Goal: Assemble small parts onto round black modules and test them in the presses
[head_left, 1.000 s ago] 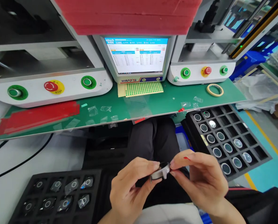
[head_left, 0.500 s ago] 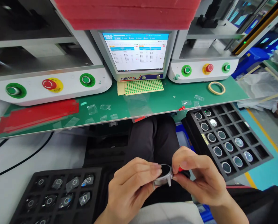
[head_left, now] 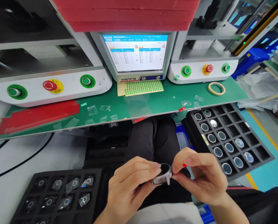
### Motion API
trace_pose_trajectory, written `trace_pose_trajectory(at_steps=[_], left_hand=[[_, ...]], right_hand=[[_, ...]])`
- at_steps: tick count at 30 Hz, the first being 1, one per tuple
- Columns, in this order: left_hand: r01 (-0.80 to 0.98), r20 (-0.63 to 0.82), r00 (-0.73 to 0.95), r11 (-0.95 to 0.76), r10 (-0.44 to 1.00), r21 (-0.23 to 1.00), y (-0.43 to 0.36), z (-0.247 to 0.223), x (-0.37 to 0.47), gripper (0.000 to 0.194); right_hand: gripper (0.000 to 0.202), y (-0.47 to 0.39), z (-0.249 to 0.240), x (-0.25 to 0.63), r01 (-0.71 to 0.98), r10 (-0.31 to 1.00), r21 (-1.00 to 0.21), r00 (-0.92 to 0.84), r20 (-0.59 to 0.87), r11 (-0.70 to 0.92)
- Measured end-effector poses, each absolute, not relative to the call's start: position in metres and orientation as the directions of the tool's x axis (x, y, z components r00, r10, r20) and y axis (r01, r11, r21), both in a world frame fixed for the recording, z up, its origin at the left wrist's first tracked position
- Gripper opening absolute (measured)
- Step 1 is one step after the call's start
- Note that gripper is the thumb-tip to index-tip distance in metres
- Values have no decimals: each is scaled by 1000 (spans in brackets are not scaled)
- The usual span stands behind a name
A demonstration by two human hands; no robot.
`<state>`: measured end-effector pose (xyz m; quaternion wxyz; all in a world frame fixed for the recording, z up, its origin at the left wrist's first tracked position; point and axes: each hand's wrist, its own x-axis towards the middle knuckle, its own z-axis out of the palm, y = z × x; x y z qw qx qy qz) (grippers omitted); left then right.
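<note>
My left hand (head_left: 133, 183) is closed around a round silver watch case (head_left: 161, 179) with a dark glass face, held tilted above my lap. Its fingers lie over the glass, and the thumb is underneath. At the case's right side, my right hand (head_left: 197, 175) pinches with thumb and index finger right against the edge. A small red piece (head_left: 184, 165) shows inside the curl of those fingers; its shape is mostly hidden. The lugs of the case point toward me, and no strap is visible on it.
A black foam tray (head_left: 237, 119) with round watch faces stands right; another tray (head_left: 77, 214) with film-wrapped parts lies lower left. On the green bench (head_left: 162, 105) are red sheets (head_left: 39, 115), a green-dot sticker sheet (head_left: 144, 87), film scraps and a tape roll (head_left: 216, 89). Presses flank a monitor (head_left: 136, 54).
Both hands and the watch case stay almost in place. The red piece in my right fingers has shifted slightly up and to the right.
</note>
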<state>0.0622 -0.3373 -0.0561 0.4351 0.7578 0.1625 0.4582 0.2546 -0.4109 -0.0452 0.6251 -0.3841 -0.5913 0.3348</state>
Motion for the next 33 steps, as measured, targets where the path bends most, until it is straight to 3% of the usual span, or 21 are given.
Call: trace_pose_trajectory(at_steps=[6,13,19,22,29,33], left_hand=[[-164,565,565,-589,602,792,-333,-53,65,33],[-169,619,471,-624,629,763,-337,-55,67,32],[-146,622,456,-636,637,758,-338,-55,65,36],[-163,632,430,-633,645,757,-338,-56,67,33],[-189,647,437,-640,625,745,-328,-40,70,24],[-227,719,446,-710,533,667,-319,-2,66,19]], right_hand=[[45,-406,-38,266,65,919,-916,-38,393,395],[41,-402,-40,261,101,820,-815,-28,571,571],[49,-406,-45,249,142,806,-821,156,571,554],[53,-406,-44,248,157,797,-808,144,587,568],[23,-394,-24,248,232,775,-789,169,609,569],[21,-386,15,251,300,683,-667,63,728,682]])
